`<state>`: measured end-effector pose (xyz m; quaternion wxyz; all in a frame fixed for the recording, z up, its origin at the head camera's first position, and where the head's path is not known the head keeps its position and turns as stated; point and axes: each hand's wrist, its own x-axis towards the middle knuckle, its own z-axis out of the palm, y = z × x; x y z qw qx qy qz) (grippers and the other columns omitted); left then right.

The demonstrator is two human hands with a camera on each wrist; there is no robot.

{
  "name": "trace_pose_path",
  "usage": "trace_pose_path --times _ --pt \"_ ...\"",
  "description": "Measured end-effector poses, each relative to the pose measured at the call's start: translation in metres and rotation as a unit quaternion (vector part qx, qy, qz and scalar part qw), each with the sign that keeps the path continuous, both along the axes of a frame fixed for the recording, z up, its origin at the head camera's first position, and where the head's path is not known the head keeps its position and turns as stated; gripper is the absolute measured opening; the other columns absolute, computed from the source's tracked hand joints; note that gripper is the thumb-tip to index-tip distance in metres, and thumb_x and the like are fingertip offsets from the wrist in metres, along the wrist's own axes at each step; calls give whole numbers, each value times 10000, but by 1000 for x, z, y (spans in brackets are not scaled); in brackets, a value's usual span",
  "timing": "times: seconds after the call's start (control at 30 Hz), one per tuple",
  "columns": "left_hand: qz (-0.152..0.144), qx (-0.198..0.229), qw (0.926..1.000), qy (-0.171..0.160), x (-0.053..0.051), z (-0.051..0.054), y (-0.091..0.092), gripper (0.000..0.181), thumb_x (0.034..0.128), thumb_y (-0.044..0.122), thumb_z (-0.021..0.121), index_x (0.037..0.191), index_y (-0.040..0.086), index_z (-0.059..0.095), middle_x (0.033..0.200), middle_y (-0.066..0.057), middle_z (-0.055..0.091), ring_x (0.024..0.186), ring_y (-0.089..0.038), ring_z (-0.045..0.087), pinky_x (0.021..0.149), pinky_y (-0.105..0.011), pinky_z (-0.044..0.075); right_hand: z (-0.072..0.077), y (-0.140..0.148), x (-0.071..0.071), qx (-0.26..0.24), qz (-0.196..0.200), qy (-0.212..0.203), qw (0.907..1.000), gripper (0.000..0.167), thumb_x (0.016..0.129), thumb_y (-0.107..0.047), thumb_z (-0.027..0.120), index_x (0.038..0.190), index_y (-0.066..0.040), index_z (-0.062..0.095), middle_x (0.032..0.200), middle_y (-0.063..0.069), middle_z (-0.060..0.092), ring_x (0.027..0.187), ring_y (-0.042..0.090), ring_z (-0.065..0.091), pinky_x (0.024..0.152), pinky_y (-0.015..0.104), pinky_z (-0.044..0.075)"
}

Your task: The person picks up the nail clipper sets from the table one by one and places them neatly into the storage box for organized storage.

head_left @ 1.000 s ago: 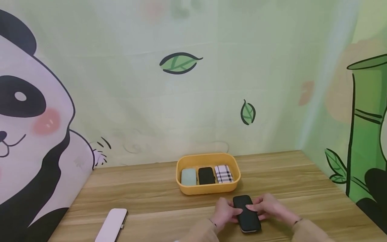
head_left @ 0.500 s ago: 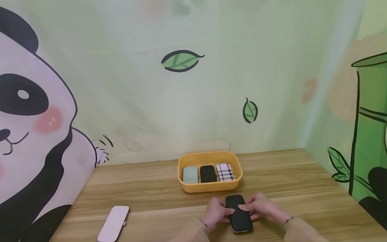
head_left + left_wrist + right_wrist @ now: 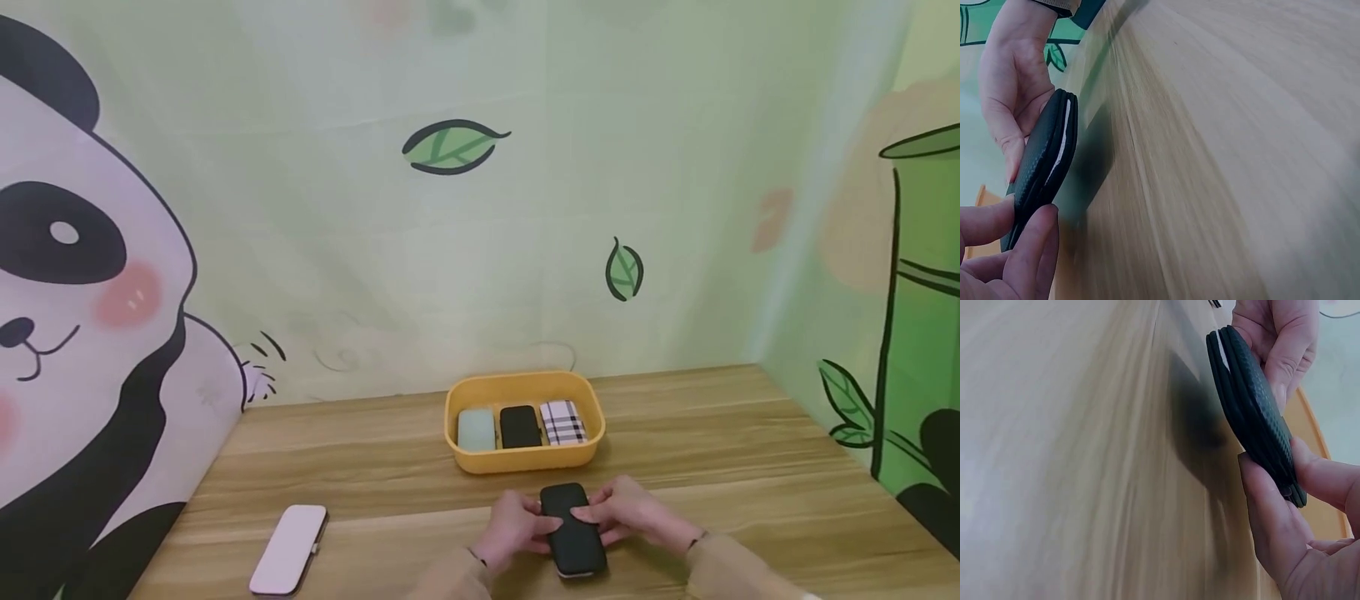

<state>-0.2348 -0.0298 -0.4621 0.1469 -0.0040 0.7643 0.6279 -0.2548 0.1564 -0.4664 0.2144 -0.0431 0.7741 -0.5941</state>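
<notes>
Both hands hold a black, textured, rounded flat case (image 3: 573,533) a little above the table. My left hand (image 3: 513,527) pinches its left edge, thumb on top and fingers beneath. On the opposite edge, my right hand (image 3: 633,515) pinches it the same way. A pale strip shows between the case's two halves in the left wrist view, where the case (image 3: 1047,153) is seen edge-on. Beyond the hands stands a yellow tray (image 3: 525,462) holding a light-blue case (image 3: 476,429), a smaller black case (image 3: 521,427) and a plaid case (image 3: 563,422) side by side.
To the left, a long white case (image 3: 288,550) with a small clasp on its right side lies on the wooden table (image 3: 375,475). Behind the table hangs a green backdrop (image 3: 450,267) printed with a panda, leaves and bamboo.
The black case and both hands appear further left relative to the yellow tray. The grip on the case looks the same. The view has shifted slightly, bringing more of the white case into sight.
</notes>
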Motion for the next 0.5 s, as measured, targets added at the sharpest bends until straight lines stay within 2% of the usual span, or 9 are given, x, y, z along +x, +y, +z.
trace_pose_path --times 0.13,0.37,0.5 --pt "33 51 10000 -6 1 1 -7 176 760 -47 686 873 -132 580 735 -128 604 623 -231 626 539 -326 523 2 -8 0 94 -61 53 9999 266 774 -162 728 835 62 600 681 71 599 569 152 591 502 280 513" --pt "42 59 10000 -60 1 -3 -18 132 770 -59 669 853 -124 589 736 -136 610 627 -222 621 542 -328 523 0 -18 2 27 70 109 9999 213 778 -142 722 778 32 600 649 49 581 558 142 580 499 281 513" --pt "56 208 9998 -2 1 -5 -25 148 769 -58 668 860 -137 582 739 -147 609 629 -236 620 540 -345 523 0 -24 2 -29 136 105 9998 203 788 -140 712 768 32 605 654 48 584 567 143 578 507 286 515"
